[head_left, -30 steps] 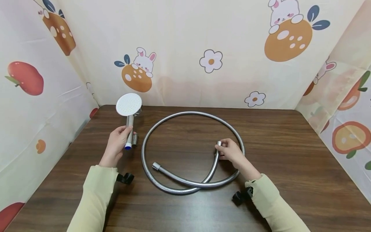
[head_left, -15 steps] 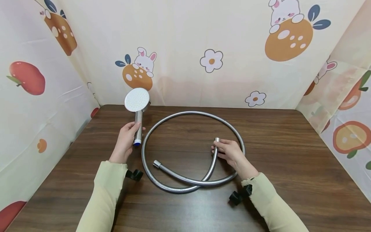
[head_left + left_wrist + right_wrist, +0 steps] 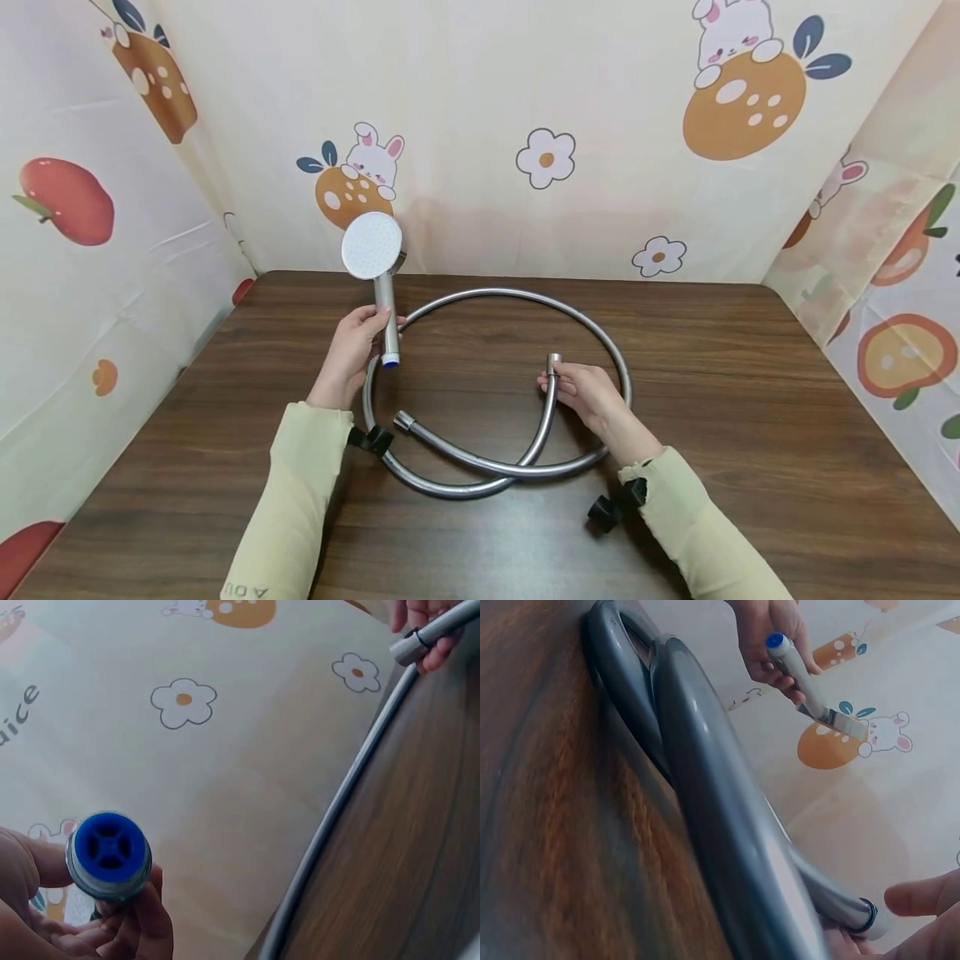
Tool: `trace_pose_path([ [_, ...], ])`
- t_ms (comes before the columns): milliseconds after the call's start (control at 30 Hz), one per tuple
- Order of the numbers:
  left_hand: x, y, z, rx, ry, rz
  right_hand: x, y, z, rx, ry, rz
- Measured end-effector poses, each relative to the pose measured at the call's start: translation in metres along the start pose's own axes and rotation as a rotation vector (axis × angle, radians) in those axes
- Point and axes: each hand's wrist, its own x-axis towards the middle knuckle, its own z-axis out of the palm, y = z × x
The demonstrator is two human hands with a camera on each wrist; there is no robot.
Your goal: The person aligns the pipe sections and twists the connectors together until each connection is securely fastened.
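A handheld shower head (image 3: 371, 246) with a round white spray face is upright in my left hand (image 3: 347, 354), which grips its silver handle. The handle's lower end, with a blue insert (image 3: 110, 846), faces the left wrist camera. Toward the right, my right hand (image 3: 592, 400) pinches one end of a grey metal shower hose (image 3: 495, 293) between thumb and fingers, that end pointing up. The hose lies in a big loop and crosses itself near the front. Its other end, a metal connector (image 3: 403, 419), rests inside the loop. A gap separates the handle from the held hose end.
Everything is over a dark brown wooden table (image 3: 750, 392). Cream curtains (image 3: 465, 108) with fruit, rabbit and flower prints stand at the back and both sides. Each wrist wears a black camera mount (image 3: 617, 506), and the left mount overlaps the hose loop in the head view.
My left hand has carried the shower head right and slightly up, over the loop's left edge. My right hand has shifted the hose end a little left and up.
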Motion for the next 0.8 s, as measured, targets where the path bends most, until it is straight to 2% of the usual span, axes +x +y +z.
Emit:
trace_pose_path([
  [267, 0.006, 0.002, 0.016, -0.073, -0.036, 0.007, -0.001, -0.001, 0.009, 0.016, -0.028, -0.036],
  [533, 0.007, 0.001, 0.026, -0.064, -0.043, -0.015, 0.0, -0.001, 0.015, 0.029, 0.015, -0.024],
  [800, 0.008, 0.002, 0.036, -0.09, -0.057, -0.016, -0.001, -0.001, 0.019, -0.004, 0.041, -0.062],
])
